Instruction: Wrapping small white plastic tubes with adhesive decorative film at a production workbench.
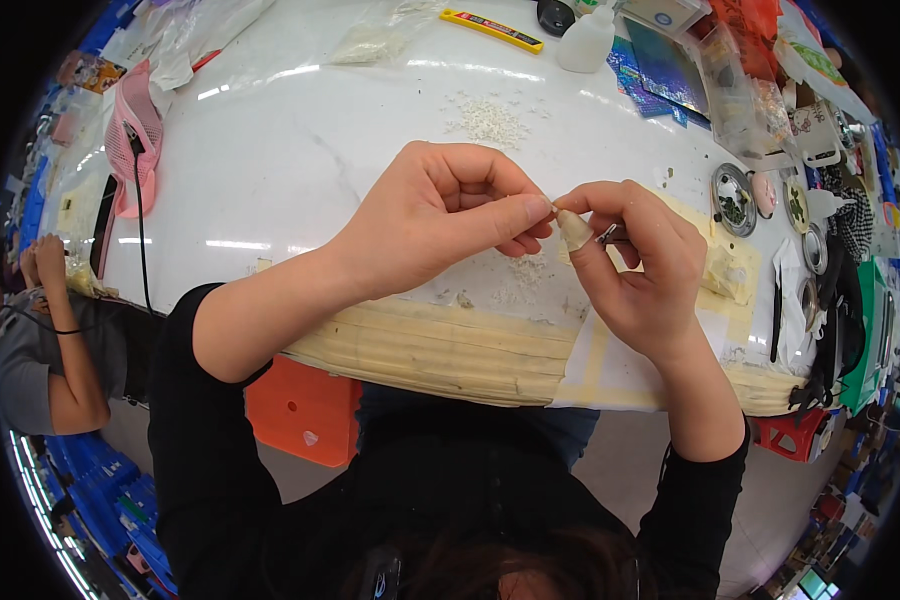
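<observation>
Over the white table, my left hand (425, 215) and my right hand (645, 265) meet at the fingertips. The left thumb and index finger are pinched together at something too small to make out. My right thumb wears a beige finger cot (574, 230), and its tip presses near the index finger at the same spot. A thin dark metal tool (610, 235) is tucked in the fingers of my right hand; most of it is hidden. Beyond the hands lies a scatter of small white pieces (490, 120), with more white bits (520, 280) below them.
A yellow cutter knife (492, 31) and a white bottle (586, 40) lie toward the back. Round metal dishes (734, 200) stand at the right. Beige tape (430, 350) covers the front edge. A pink mesh item (135, 135) and another person's arm (65, 330) are at the left.
</observation>
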{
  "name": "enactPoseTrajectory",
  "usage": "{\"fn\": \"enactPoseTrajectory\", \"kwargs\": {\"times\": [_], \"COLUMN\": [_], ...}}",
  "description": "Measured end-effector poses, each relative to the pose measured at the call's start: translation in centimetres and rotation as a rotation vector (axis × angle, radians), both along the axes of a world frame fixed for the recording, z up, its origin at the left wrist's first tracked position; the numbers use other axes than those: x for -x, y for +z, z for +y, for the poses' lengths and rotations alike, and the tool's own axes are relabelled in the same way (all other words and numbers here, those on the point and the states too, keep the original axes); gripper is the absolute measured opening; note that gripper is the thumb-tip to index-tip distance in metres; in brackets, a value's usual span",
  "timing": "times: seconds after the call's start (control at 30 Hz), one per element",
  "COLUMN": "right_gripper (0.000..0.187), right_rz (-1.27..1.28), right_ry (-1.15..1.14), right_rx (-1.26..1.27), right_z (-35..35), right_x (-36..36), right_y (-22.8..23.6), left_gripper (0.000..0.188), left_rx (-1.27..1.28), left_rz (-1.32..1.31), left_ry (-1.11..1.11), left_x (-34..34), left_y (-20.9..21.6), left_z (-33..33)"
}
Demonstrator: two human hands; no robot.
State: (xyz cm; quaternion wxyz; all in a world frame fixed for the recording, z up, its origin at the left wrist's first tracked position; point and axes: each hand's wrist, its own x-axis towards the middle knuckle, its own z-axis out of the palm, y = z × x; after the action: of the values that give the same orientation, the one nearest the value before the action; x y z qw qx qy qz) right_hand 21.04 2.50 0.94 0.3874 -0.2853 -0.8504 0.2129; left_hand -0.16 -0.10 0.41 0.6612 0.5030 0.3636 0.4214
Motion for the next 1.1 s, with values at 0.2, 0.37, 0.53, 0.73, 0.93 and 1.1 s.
{"fn": "enactPoseTrajectory", "kwargs": {"times": [0.2, 0.37, 0.53, 0.73, 0.93, 1.1], "right_gripper": [0.026, 0.026, 0.028, 0.030, 0.030, 0.029], "right_rz": [-0.007, -0.013, -0.019, -0.025, -0.051, -0.045], "right_ry": [0.005, -0.007, -0.005, -0.018, 0.013, 0.013], "right_rx": [-0.061, -0.106, -0.125, -0.178, -0.162, -0.111], "right_z": [0.00, 0.23, 0.21, 0.22, 0.28, 0.19], "right_x": [-0.03, 0.03, 0.10, 0.07, -0.24, -0.35], "right_y": [-0.55, -0.64, -0.59, -0.60, -0.28, -0.24], "left_gripper": [0.017, 0.018, 0.019, 0.016, 0.015, 0.016], "left_rx": [0.040, 0.065, 0.087, 0.074, 0.073, 0.047], "left_rz": [0.025, 0.017, -0.003, 0.010, -0.036, -0.013], "left_ry": [-0.020, -0.017, -0.007, -0.019, -0.014, -0.022], "left_x": [0.08, 0.05, 0.16, 0.05, 0.12, -0.04], "left_y": [0.05, 0.28, 0.19, 0.32, 0.11, 0.15], "left_z": [0.11, 0.11, 0.12, 0.09, 0.11, 0.14]}}
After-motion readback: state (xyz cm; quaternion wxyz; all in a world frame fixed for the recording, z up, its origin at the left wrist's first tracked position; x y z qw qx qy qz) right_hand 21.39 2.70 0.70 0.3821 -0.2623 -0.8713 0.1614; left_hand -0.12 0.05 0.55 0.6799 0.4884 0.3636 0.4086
